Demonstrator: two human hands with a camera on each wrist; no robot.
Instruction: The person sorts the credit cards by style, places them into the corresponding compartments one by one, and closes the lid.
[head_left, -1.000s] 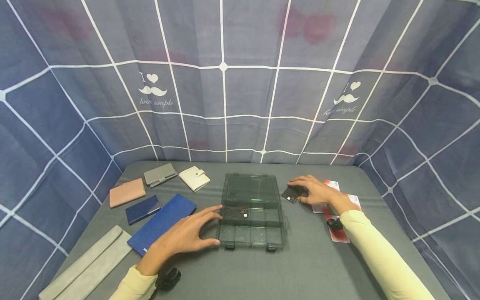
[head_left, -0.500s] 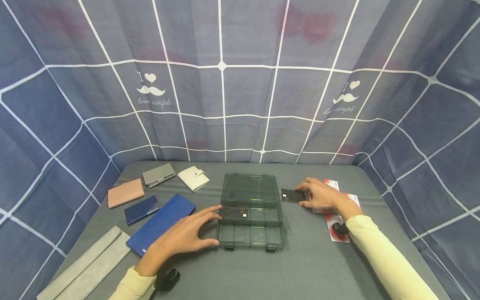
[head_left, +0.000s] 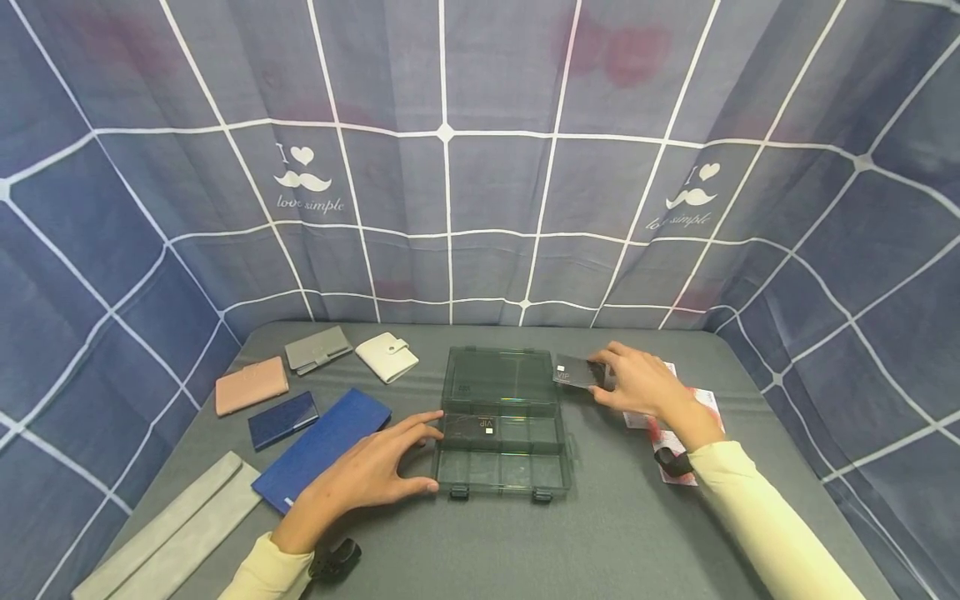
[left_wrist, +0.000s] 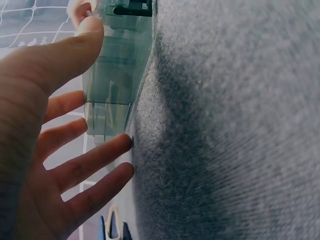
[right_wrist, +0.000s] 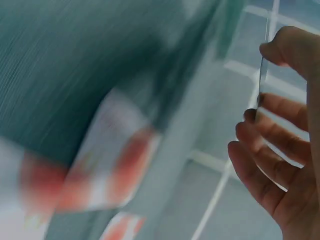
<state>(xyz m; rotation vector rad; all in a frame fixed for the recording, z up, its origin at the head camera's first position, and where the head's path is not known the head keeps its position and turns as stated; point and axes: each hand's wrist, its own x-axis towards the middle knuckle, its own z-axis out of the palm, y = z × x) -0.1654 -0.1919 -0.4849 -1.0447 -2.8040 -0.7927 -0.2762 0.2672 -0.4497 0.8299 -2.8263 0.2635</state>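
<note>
A black VIP card [head_left: 576, 371] is pinched between the thumb and fingers of my right hand [head_left: 637, 385], just right of the green transparent box [head_left: 501, 375]. The right wrist view shows that card [right_wrist: 263, 70] edge-on, raised off the table. A second black VIP card [head_left: 471, 427] lies in the left part of the box's middle row. My left hand [head_left: 375, 462] touches or nearly touches the box's left side, its fingers spread and holding nothing. The left wrist view shows the hand [left_wrist: 65, 135] beside the box wall [left_wrist: 112, 80].
Red-and-white cards [head_left: 705, 404] lie under and behind my right wrist. On the left are a blue long wallet [head_left: 330, 442], a navy wallet [head_left: 283, 420], a pink wallet [head_left: 252, 386], a grey wallet [head_left: 318, 349], a white wallet [head_left: 387, 357] and a long pale-grey folded case [head_left: 176, 525].
The black card in my right hand has turned, lifted off the table and shifted left toward the box's upper right corner. My left hand and the box stay put.
</note>
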